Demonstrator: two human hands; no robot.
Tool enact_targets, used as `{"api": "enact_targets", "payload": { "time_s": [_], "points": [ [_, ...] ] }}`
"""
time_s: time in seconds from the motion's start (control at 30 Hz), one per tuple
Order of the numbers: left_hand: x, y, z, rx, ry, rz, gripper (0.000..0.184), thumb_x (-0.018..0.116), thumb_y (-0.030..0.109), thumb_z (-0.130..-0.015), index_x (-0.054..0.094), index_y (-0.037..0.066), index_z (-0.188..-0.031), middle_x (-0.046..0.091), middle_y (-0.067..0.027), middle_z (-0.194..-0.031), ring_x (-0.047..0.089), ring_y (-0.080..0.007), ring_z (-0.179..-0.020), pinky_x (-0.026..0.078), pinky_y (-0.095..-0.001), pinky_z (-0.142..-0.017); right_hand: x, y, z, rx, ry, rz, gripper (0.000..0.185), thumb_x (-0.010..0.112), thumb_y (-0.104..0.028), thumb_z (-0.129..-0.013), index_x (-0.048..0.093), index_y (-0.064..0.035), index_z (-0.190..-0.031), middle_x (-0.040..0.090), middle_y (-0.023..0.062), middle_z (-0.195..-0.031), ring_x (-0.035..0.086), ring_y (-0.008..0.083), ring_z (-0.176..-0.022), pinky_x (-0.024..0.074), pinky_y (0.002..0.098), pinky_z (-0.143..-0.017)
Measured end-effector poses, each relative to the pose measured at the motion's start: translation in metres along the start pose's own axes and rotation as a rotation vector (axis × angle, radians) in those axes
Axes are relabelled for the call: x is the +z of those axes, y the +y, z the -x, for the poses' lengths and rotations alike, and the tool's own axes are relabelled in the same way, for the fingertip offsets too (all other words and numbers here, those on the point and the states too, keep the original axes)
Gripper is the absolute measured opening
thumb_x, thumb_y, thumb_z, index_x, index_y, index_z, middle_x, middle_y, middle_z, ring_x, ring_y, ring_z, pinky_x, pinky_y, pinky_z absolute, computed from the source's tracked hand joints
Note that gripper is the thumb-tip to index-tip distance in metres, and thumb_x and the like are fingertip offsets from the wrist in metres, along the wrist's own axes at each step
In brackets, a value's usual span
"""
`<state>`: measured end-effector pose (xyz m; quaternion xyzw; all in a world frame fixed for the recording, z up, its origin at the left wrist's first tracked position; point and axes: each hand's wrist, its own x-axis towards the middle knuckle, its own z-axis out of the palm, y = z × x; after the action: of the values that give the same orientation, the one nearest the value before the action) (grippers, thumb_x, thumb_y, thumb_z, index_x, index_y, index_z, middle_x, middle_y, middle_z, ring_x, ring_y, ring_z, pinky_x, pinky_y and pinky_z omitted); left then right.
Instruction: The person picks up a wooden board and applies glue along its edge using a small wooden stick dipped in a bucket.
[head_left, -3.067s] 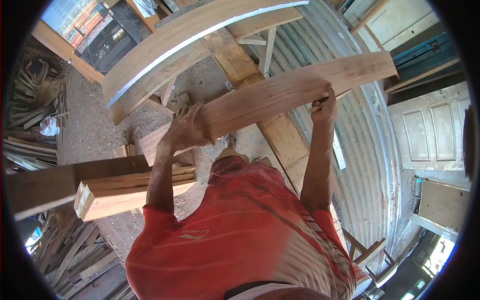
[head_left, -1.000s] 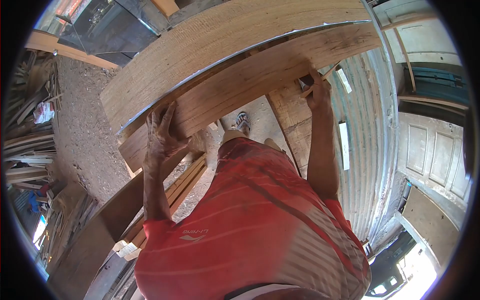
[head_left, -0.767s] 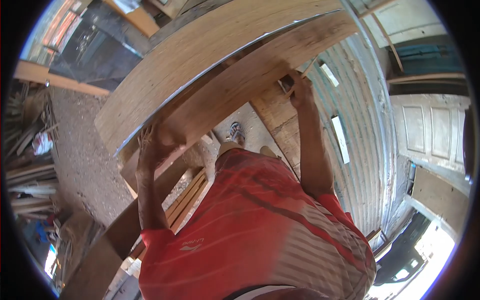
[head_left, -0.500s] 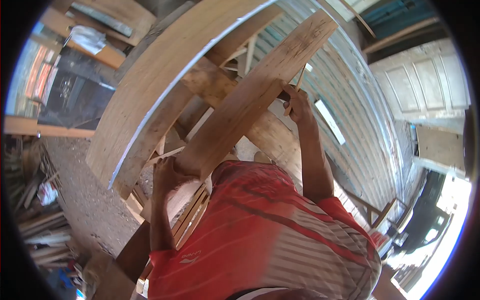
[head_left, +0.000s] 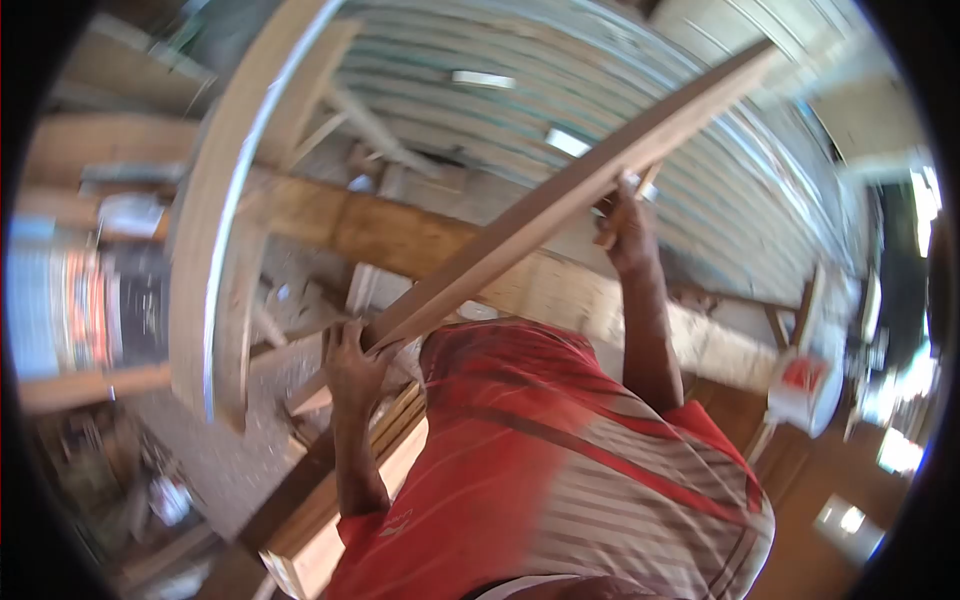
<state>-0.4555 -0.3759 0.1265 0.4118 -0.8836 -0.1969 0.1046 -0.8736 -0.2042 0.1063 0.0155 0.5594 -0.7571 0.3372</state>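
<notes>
A long wooden board (head_left: 560, 200) slants up to the right in front of my body, turned so that its narrow edge shows. Its near end is gripped by my left hand (head_left: 352, 365), fingers folded over the wood. Farther along, my right hand (head_left: 632, 230) closes on the board's underside. A thin light wooden strip (head_left: 648, 182) sticks out of that same hand; its exact kind is blurred. Beneath the board, a thick timber beam (head_left: 400, 232) runs across.
To the left stands a large wooden panel (head_left: 205, 240) with a pale edge. A corrugated metal sheet (head_left: 540, 110) spans the back. Stacked wooden pieces (head_left: 345, 510) lie by my left side. A white container (head_left: 803, 385) is at the right, and scraps litter the floor.
The board has been rolled from showing its broad face to showing its edge, and its far end points farther right. Both hands stay on it. My view has swung to the right.
</notes>
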Motion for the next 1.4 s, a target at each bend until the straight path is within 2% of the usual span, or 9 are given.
{"api": "enact_targets", "payload": {
  "time_s": [0.1, 0.27, 0.43, 0.73, 1.0, 1.1, 1.13, 1.27, 1.4],
  "points": [
    [0.004, 0.04, -0.003, 0.103, -0.191, 0.042, 0.058, 0.092, 0.035, -0.077, 0.066, 0.0, -0.115, 0.069, -0.0245, -0.107, 0.064, -0.0472, -0.1, 0.052, -0.054, -0.089, -0.055, -0.011, 0.035, -0.035, 0.018, -0.077, 0.048, 0.07, -0.052, -0.104, 0.062, -0.0126, -0.131, 0.068, 0.0029, -0.112, 0.067, 0.0138, -0.097, 0.0434, 0.0218, -0.058],
    [0.021, 0.058, -0.003, 0.37, -0.389, 0.009, 0.06, 0.085, 0.042, -0.085, 0.067, -0.003, -0.122, 0.073, -0.0264, -0.109, 0.067, -0.0478, -0.103, 0.052, -0.0546, -0.093, -0.107, -0.021, 0.084, -0.108, 0.193, -0.103, 0.057, 0.078, -0.055, -0.097, 0.067, -0.0046, -0.122, 0.066, 0.0013, -0.105, 0.065, 0.0127, -0.096, 0.0427, 0.026, -0.061],
    [0.037, 0.088, 0.003, 0.562, -0.367, 0.002, 0.052, 0.084, 0.041, -0.087, 0.069, -0.003, -0.11, 0.072, -0.0272, -0.097, 0.065, -0.0456, -0.098, 0.053, -0.0538, -0.089, -0.163, -0.006, 0.115, -0.178, 0.431, -0.08, 0.068, 0.08, -0.062, -0.092, 0.07, 0.0038, -0.104, 0.058, 0.005, -0.083, 0.049, 0.0128, -0.059, 0.0415, 0.0295, -0.052],
    [0.06, 0.117, 0.032, 0.577, -0.531, 0.11, 0.051, 0.086, 0.038, -0.085, 0.068, -0.003, -0.11, 0.068, -0.0266, -0.097, 0.065, -0.0459, -0.097, 0.052, -0.0542, -0.087, -0.233, -0.002, 0.174, -0.113, 0.568, 0.013, 0.087, 0.08, -0.063, -0.091, 0.066, 0.0168, -0.124, 0.067, 0.0171, -0.095, 0.063, 0.0212, -0.073, 0.0503, 0.034, -0.059],
    [0.043, 0.145, 0.034, 0.495, -0.58, -0.023, 0.051, 0.087, 0.037, -0.084, 0.068, -0.002, -0.111, 0.067, -0.0266, -0.101, 0.065, -0.0462, -0.098, 0.052, -0.0541, -0.087, -0.267, -0.068, 0.226, -0.205, 0.552, 0.302, 0.066, 0.08, -0.044, -0.097, 0.066, 0.0069, -0.137, 0.08, 0.0208, -0.113, 0.076, 0.0284, -0.106, 0.0572, 0.0384, -0.08],
    [0.037, 0.15, 0.034, 0.539, -0.533, -0.117, 0.052, 0.088, 0.038, -0.083, 0.068, -0.001, -0.11, 0.067, -0.0272, -0.103, 0.065, -0.0466, -0.099, 0.052, -0.0544, -0.087, -0.287, -0.074, 0.233, -0.615, 0.675, 0.751, 0.072, 0.086, -0.038, -0.092, 0.061, 0.0054, -0.144, 0.079, 0.0195, -0.109, 0.077, 0.0282, -0.104, 0.0588, 0.0392, -0.08],
    [0.033, 0.153, 0.037, 0.543, -0.514, -0.141, 0.051, 0.088, 0.037, -0.083, 0.068, -0.001, -0.11, 0.067, -0.0269, -0.103, 0.065, -0.0465, -0.099, 0.052, -0.0546, -0.087, -0.299, -0.081, 0.231, -0.728, 0.687, 1.087, 0.078, 0.089, -0.031, -0.088, 0.056, -0.0023, -0.152, 0.073, 0.0201, -0.125, 0.077, 0.0292, -0.098, 0.0605, 0.0417, -0.085],
    [0.028, 0.161, 0.036, 0.601, -0.45, -0.199, 0.049, 0.089, 0.036, -0.082, 0.068, 0.001, -0.11, 0.068, -0.0245, -0.1, 0.065, -0.0456, -0.1, 0.051, -0.0548, -0.088, -0.319, -0.11, 0.223, -0.676, 0.433, 1.329, 0.073, 0.086, -0.023, -0.089, 0.056, -0.0208, -0.155, 0.046, 0.0177, -0.161, 0.074, 0.034, -0.107, 0.0616, 0.0467, -0.093],
    [0.036, 0.154, 0.033, 0.727, -0.321, -0.271, 0.046, 0.089, 0.033, -0.082, 0.069, 0.003, -0.11, 0.069, -0.0217, -0.098, 0.065, -0.0435, -0.1, 0.052, -0.0529, -0.089, -0.334, -0.113, 0.205, -0.659, 0.237, 1.619, 0.073, 0.085, -0.026, -0.088, 0.056, -0.0208, -0.154, 0.049, 0.0157, -0.161, 0.072, 0.0347, -0.115, 0.0615, 0.0444, -0.093]
  ]
}}
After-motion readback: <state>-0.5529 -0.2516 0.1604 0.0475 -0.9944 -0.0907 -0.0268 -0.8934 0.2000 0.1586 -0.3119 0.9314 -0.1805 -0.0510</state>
